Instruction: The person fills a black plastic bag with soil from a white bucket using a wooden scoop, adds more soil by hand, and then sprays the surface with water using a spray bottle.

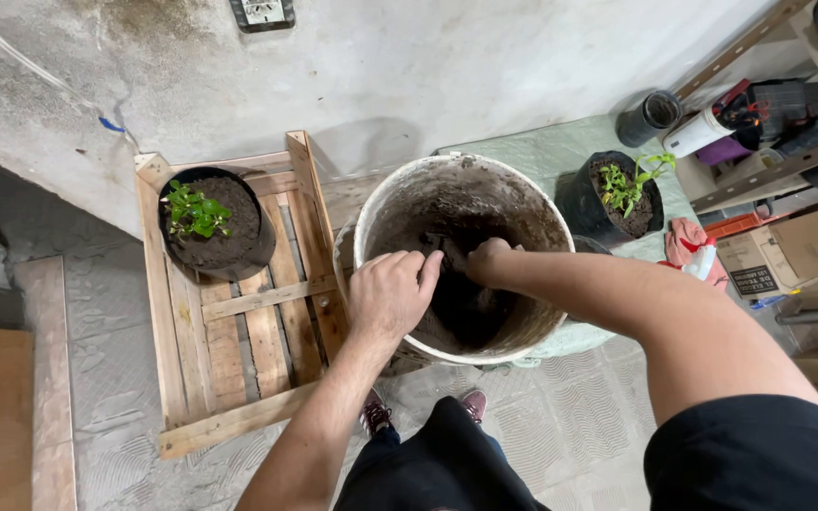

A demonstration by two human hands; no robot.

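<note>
Both forearms reach forward into a white bucket [371, 213] standing upright, mouth up, beside a wooden crate [239, 312]. Left hand [390, 293] grips the bucket's near rim, fingers curled over it. Right hand [487, 260] is inside, fingers closed into dark soil [461, 303]. Left of the bucket, a potted seedling [203, 220] sits in the crate; right of it, a second black pot [617, 194]

This looks like a home storage or utility corner used for potting plants: a stained concrete wall [409, 66], tiled floor [579, 426], a wooden crate [239, 378], metal shelving [778, 161] crowded with boxes and bottles (rather cluttered), and potted seedlings [622, 189].
</note>
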